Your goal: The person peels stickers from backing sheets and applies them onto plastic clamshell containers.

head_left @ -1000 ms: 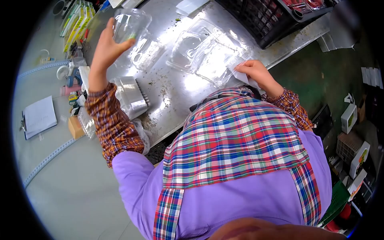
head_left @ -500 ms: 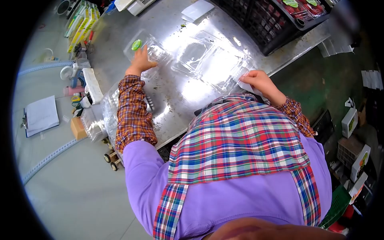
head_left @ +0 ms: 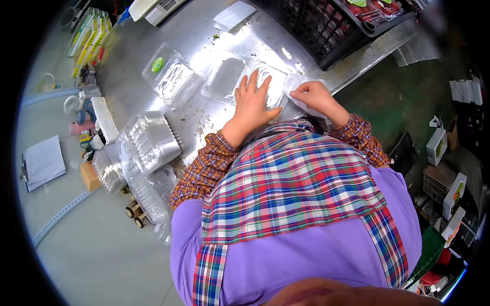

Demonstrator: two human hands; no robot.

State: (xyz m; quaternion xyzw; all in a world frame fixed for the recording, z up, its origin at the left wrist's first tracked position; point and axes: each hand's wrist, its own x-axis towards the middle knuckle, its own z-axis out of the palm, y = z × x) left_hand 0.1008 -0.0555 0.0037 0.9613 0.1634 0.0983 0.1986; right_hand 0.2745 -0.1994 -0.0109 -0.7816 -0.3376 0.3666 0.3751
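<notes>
On the near side of the black crate (head_left: 302,31), the left hand (head_left: 253,97) is spreading empty over a clear container (head_left: 278,85) while the right hand (head_left: 317,98) is pinching a white sheet (head_left: 304,106), positioning seemingly calling for steadiness

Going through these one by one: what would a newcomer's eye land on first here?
Probably the bright checked apron filling the lower middle. Next, above it, the left hand, fingers spread over clear plastic packaging, with the right hand pinching a pale sheet beside it. At the top right, a black crate with red-filled packs also stands out.
</notes>
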